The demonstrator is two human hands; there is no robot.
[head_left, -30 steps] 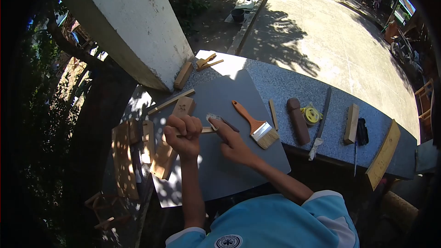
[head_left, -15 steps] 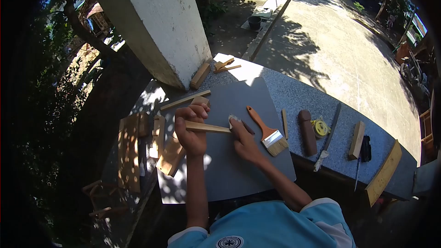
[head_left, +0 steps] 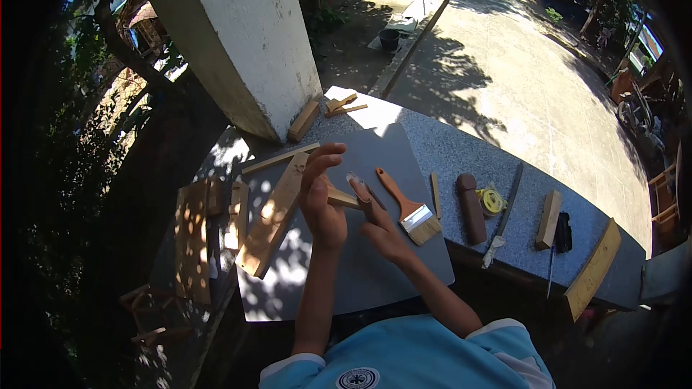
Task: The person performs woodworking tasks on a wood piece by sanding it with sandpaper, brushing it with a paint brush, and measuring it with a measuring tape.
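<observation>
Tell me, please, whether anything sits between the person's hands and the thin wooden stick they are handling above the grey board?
Nothing visible does. The left hand already grips the wooden stick, and the right hand meets its free end, with a small pale piece at the fingertips. The paintbrush lies apart on the grey board, to the right.

Speckled grey stone worktop [head_left: 461, 145], partly in sun, partly in shade. On its middle a grey mat [head_left: 375, 245], reaching over the near edge. On the mat a paintbrush [head_left: 405, 206] with orange handle and a long wooden plank [head_left: 272, 216]. Toward the right end, in a row: thin wooden stick [head_left: 435, 195], brown cylinder [head_left: 468, 208], yellow tape roll [head_left: 491, 200], long dark blade [head_left: 502, 210], small wooden block [head_left: 548, 219], long board [head_left: 592, 269] at the right corner. Near the pillar at the far edge, small wood scraps [head_left: 339, 105].
</observation>
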